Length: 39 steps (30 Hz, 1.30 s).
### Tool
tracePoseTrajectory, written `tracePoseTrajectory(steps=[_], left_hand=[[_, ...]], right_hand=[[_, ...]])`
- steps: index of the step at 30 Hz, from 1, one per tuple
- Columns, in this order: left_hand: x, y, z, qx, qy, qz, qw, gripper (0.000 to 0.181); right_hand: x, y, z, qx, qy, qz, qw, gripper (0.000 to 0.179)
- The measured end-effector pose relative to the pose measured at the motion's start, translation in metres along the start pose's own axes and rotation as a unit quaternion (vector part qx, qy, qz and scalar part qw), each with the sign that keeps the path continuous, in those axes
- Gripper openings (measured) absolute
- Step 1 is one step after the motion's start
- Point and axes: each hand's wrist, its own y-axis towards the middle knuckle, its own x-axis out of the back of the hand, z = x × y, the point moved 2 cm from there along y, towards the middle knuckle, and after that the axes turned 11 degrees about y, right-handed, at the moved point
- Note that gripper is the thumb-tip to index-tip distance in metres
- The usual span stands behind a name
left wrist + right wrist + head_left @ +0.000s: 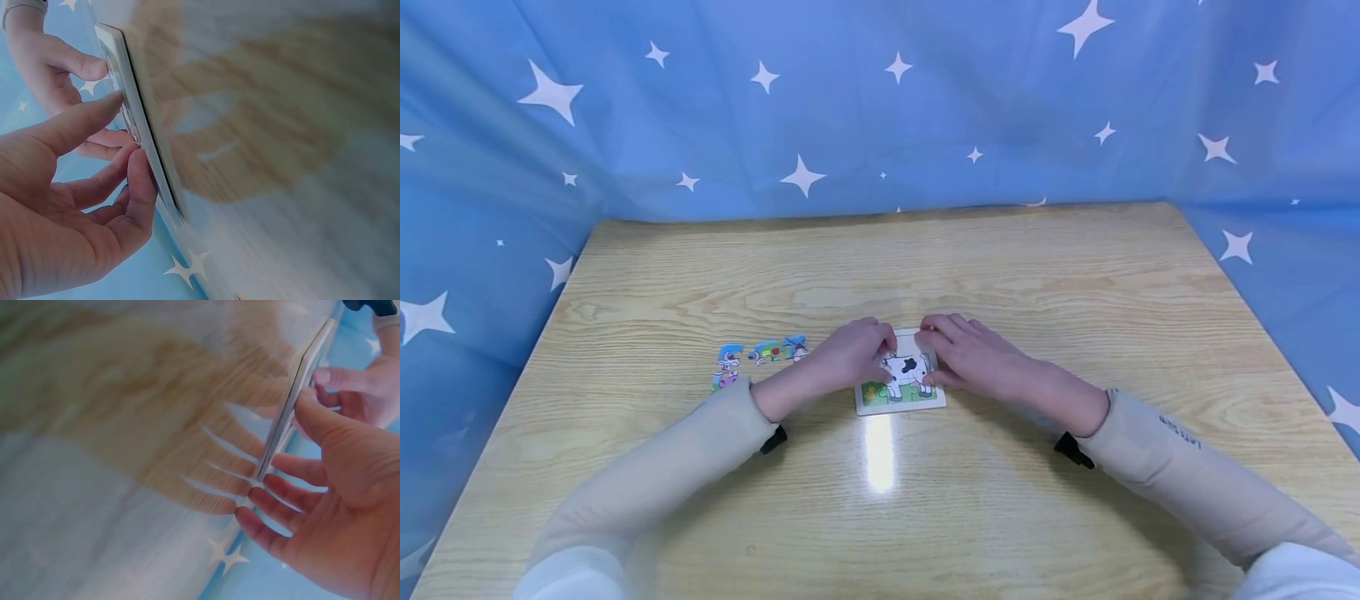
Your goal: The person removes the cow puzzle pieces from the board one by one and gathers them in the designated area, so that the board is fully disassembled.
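A small jigsaw puzzle (880,395) lies mid-table in a pale frame, with a black-and-white cow on green grass. My left hand (846,354) bends over its left side, thumb and fingertips touching the face; a possible piece beneath them is hidden, and I cannot tell if they pinch one. At the right side is my right hand (985,358), its thumb (312,415) against the board while the other fingers spread along the edge and tabletop. In the left wrist view the board (128,75) appears edge-on, low on the table.
Several loose, colourful puzzle pieces (727,357) lie left of the board, partly hidden by the left forearm. The wooden table (880,267) meets a blue star-patterned curtain (850,100) at the back and sides. A bright light reflection falls just in front of the puzzle.
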Motion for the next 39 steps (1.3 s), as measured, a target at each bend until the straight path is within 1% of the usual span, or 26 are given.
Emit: tracePoseTrajectory(steps=[1, 3, 5, 7, 8, 11, 13, 18, 23, 28, 34, 39], left_hand=[[0.0, 0.0, 0.0, 0.003, -0.002, 0.0, 1.0, 0.038], [0.0, 0.0, -0.001, 0.007, -0.002, 0.002, 1.0, 0.038], [0.0, 0.001, -0.001, 0.009, -0.003, 0.003, 1.0, 0.038], [-0.001, 0.001, -0.002, 0.01, -0.005, 0.004, 0.9999, 0.038], [-0.001, 0.001, -0.002, 0.01, -0.007, 0.004, 0.9999, 0.038], [-0.001, 0.001, -0.002, 0.01, -0.01, 0.005, 0.9999, 0.037], [-0.001, 0.002, -0.002, 0.009, -0.01, 0.006, 0.9999, 0.038], [-0.001, 0.004, -0.001, 0.008, -0.015, 0.012, 0.9998, 0.037], [0.0, 0.007, 0.0, 0.017, -0.032, 0.021, 0.9991, 0.035], [-0.001, 0.006, -0.001, 0.025, -0.046, 0.022, 0.9984, 0.035], [0.001, 0.003, -0.002, 0.022, -0.065, 0.007, 0.9976, 0.033], [0.005, -0.001, 0.001, 0.006, -0.097, -0.012, 0.9952, 0.02]], right_hand=[[-0.004, 0.0, -0.006, 0.002, -0.002, -0.003, 1.0, 0.06], [-0.006, -0.001, -0.007, 0.004, -0.004, -0.005, 1.0, 0.06], [0.001, -0.001, 0.002, 0.002, -0.004, -0.002, 1.0, 0.059], [0.008, -0.001, 0.014, 0.001, -0.021, 0.005, 0.9998, 0.057], [0.013, -0.001, 0.021, -0.004, -0.019, 0.01, 0.9998, 0.056], [0.018, -0.001, 0.03, -0.018, -0.022, 0.019, 0.9994, 0.054], [0.019, -0.001, 0.032, -0.022, -0.026, 0.022, 0.9992, 0.054], [0.017, -0.001, 0.031, -0.016, -0.03, 0.017, 0.9993, 0.054], [0.017, -0.001, 0.03, -0.007, -0.032, 0.012, 0.9994, 0.054], [0.017, 0.0, 0.03, -0.008, -0.031, 0.015, 0.9994, 0.054], [0.019, 0.0, 0.03, -0.006, -0.027, 0.016, 0.9995, 0.053], [0.019, 0.0, 0.031, -0.004, -0.032, 0.014, 0.9994, 0.054]])
